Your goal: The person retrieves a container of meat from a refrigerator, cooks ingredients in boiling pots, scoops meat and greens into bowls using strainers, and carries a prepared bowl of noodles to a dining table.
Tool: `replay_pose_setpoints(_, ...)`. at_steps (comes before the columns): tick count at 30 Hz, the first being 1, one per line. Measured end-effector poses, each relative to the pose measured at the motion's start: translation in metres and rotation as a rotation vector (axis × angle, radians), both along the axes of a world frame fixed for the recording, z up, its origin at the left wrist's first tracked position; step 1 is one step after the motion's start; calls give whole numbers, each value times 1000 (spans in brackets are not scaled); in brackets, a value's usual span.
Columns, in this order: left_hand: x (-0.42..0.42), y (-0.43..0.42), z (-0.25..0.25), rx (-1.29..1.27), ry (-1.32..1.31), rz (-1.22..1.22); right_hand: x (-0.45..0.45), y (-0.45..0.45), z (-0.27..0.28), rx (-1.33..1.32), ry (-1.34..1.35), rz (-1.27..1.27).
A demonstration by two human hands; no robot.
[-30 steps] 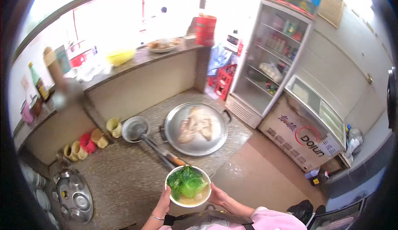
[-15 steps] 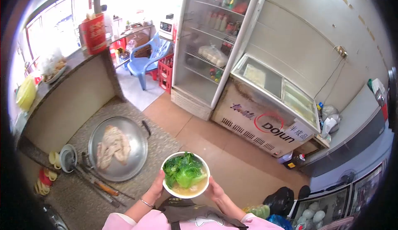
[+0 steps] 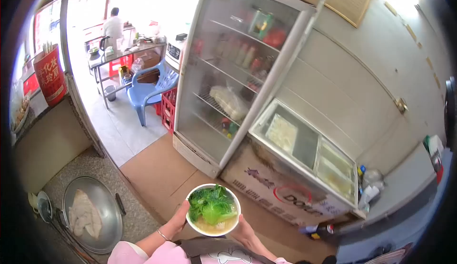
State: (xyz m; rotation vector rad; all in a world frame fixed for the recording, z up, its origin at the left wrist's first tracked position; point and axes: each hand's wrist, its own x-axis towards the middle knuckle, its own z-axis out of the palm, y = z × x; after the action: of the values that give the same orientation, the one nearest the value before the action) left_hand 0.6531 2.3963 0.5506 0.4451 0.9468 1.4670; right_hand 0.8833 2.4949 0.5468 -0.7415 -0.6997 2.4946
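A white bowl [image 3: 214,210] of pale broth with green leafy vegetables is held level in front of my body. My left hand [image 3: 179,218] grips its left side, with a bangle on the wrist. On the opposite side my right hand [image 3: 243,229] is closed against the bowl's wall. Most fingertips are hidden beneath the bowl. To the lower left, a round metal tray [image 3: 112,216] holds pale pieces of meat [image 3: 84,216] on the stone counter [image 3: 138,209].
A glass-door fridge [image 3: 233,69] and a chest freezer [image 3: 266,178] stand ahead. Beyond the doorway are a blue chair [image 3: 145,92], a metal table [image 3: 97,64] and a person in white [image 3: 113,28]. A red bucket [image 3: 50,76] sits on the left ledge.
The view has turned right and come nearer the fridge and doorway. The counter and tray have shifted to the lower left. Both hands still hold the bowl.
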Motion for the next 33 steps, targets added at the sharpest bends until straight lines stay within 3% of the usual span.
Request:
replay_pose_setpoints(3,-7,48,13,-20,-96,29,-10,70,2,-1,-39,92)
replay_pose_setpoints(5,-28,96,22,10,-103,272,-70,150,15,37,-36,241)
replay_pose_setpoints(9,-75,140,2,-24,-40,482,-155,227,35,27,-52,458)
replay_pose_setpoints(10,-88,149,-30,-35,9,539,-174,241,34,0,-56,514)
replay_pose_setpoints(12,-118,163,-28,-37,-27,636,-217,269,16,-9,-68,600)
replay_pose_setpoints(16,-205,188,-24,-47,1,760,-323,303,-2,-15,-93,686)
replay_pose_setpoints(19,-274,193,8,-67,6,791,-408,320,10,56,-118,782)
replay_pose_setpoints(22,-346,204,18,-37,-18,822,-493,344,3,88,37,901)
replay_pose_setpoints(25,-412,210,16,-99,-66,876,-571,364,-7,143,-13,973)
replay_pose_setpoints(29,-517,223,-2,-26,-6,975,-694,370,-10,-22,51,950)
replay_pose_setpoints(33,-606,229,-15,-10,-37,1085,-820,382,-9,5,59,1121)
